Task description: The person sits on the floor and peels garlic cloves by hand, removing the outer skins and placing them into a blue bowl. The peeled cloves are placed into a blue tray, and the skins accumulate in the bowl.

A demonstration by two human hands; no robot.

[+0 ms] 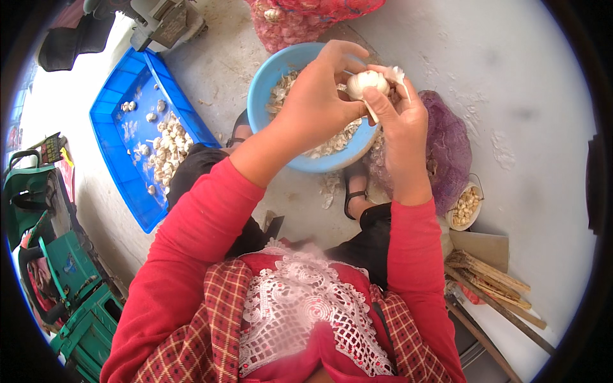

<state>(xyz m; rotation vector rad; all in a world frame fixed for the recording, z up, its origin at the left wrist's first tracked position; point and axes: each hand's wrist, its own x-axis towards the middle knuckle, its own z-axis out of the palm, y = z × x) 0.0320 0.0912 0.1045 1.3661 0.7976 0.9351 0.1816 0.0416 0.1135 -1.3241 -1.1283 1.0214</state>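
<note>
A pale garlic bulb is held between both hands above a light blue plastic basin. My left hand curls around the bulb's left side, its thumb low near the stem. On the right, the thumb of my right hand presses against the bulb. A loose flap of papery skin stands up by the right fingers. Dry garlic skins lie in the basin, partly hidden by my left hand and forearm.
A blue plastic tray at left holds several garlic bulbs. Red mesh sacks stand beyond the basin, and a purple mesh sack lies to its right. Nearby are a small bucket of cloves, wooden sticks and green plastic cases.
</note>
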